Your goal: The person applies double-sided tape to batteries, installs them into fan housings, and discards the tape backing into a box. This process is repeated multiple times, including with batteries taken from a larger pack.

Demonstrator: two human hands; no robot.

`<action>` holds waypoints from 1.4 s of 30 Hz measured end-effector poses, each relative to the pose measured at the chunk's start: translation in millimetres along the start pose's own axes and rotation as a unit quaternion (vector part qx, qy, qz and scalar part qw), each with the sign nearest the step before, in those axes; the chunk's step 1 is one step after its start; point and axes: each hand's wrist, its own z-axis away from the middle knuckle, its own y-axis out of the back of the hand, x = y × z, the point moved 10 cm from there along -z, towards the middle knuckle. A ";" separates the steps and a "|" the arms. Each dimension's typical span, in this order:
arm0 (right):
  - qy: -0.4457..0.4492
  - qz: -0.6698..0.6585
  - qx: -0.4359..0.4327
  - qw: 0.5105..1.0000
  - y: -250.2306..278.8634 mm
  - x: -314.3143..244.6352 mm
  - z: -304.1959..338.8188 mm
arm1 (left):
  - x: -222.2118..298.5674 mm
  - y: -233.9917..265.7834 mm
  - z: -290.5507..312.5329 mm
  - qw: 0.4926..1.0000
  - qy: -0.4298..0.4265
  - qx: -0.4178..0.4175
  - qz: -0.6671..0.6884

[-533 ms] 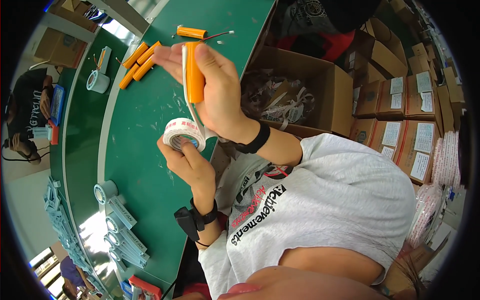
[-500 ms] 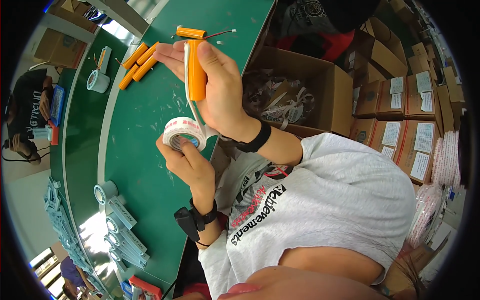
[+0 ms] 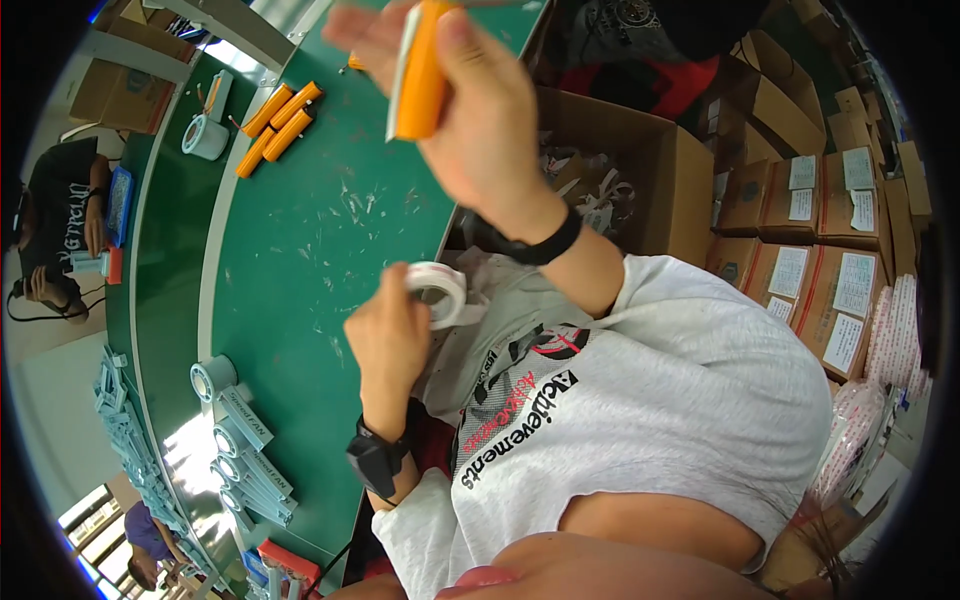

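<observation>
An orange cylindrical battery pack (image 3: 425,85) is held up in my right hand (image 3: 490,120), the thumb pressing one side and the other fingers stretched out, blurred. Along the pack's left side runs a white strip of tape (image 3: 400,75). Lower down, nearer my torso, my left hand (image 3: 390,325) grips a roll of white tape (image 3: 440,290) by its ring. A gap separates roll and pack. Several more orange battery packs (image 3: 275,125) lie grouped on the green table (image 3: 300,240); another pack (image 3: 355,63) is mostly hidden behind my right hand.
A cardboard box (image 3: 685,190) of scraps stands beside the table, with labelled cartons (image 3: 745,190) stacked beyond. Light blue fan parts (image 3: 245,420) line the table's left side, near a red tray (image 3: 290,560). A co-worker (image 3: 60,200) sits across, by a blue tray (image 3: 120,205).
The tape that ran from the roll to the battery pack is now parted. My right hand rose with the pack; my left hand drew the roll toward my torso.
</observation>
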 end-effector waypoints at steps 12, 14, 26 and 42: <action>-0.201 0.378 -0.267 0.863 -2.1 44.7 39.8 | -179.6 93.3 23.0 0.908 0.381 -0.001 -0.172; -0.094 0.469 -0.335 0.812 -13.1 39.7 39.7 | -204.2 135.3 43.2 0.907 0.274 0.034 -0.320; -0.177 0.306 -0.268 0.896 -29.4 71.7 60.5 | -176.6 79.0 77.1 0.879 0.454 -0.083 -0.120; -0.044 0.362 -0.467 0.806 -107.3 89.8 100.9 | -97.5 68.8 73.8 0.994 -0.043 0.071 -0.076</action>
